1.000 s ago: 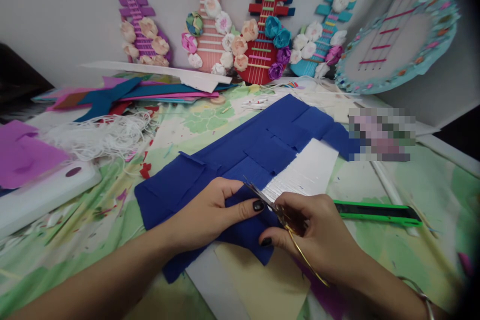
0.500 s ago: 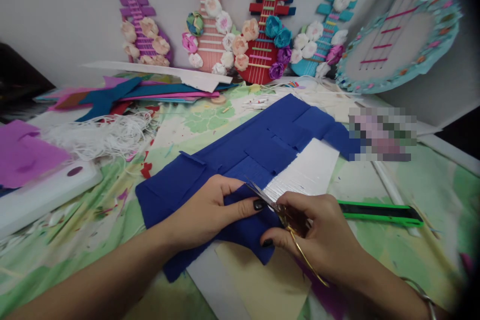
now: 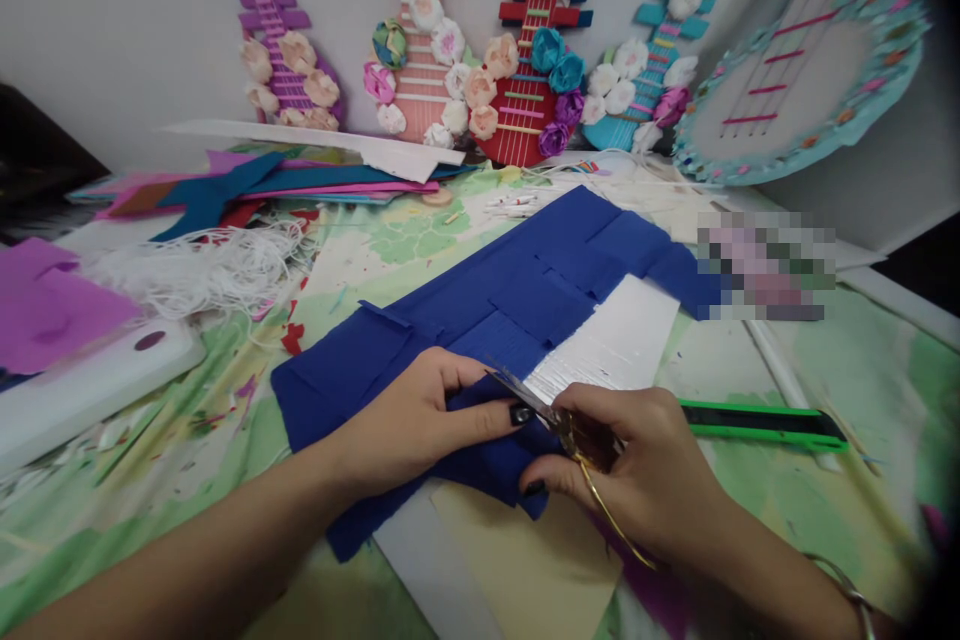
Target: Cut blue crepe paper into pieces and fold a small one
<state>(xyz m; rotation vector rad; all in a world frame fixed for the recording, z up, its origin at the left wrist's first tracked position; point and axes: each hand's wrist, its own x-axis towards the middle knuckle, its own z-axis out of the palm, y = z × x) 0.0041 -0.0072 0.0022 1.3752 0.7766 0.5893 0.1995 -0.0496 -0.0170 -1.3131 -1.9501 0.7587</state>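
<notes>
While the left hand (image 3: 442, 415) pinches a blue paper piece (image 3: 487, 470) between thumb and fingers, with little gap between them, the right hand (image 3: 637, 450) is curled around the gold handles of the scissors (image 3: 566, 432). The scissor blades point up and to the left and meet the upper edge of the blue paper piece, close to the left thumb; the view does not show clearly how far the blades are parted. The blue paper piece is located at the front center of the work area, in front of the blue-covered panel (image 3: 450, 310), which runs diagonally from lower left to upper right. A white section (image 3: 611, 340) is exposed along the near right side of this panel. Beneath the hands lies a pale yellow sheet (image 3: 529, 560), with magenta paper (image 3: 649, 585) partly under the right hand. A green-edged black tool (image 3: 765, 425) rests to the right, just beyond the right hand. At the left, a tangle of white cord (image 3: 202, 265) lies beyond a white plastic case (image 3: 90, 395). Behind, a red ornamental lute (image 3: 517, 140) with paper flowers leans against the wall (image 3: 172, 10).
</notes>
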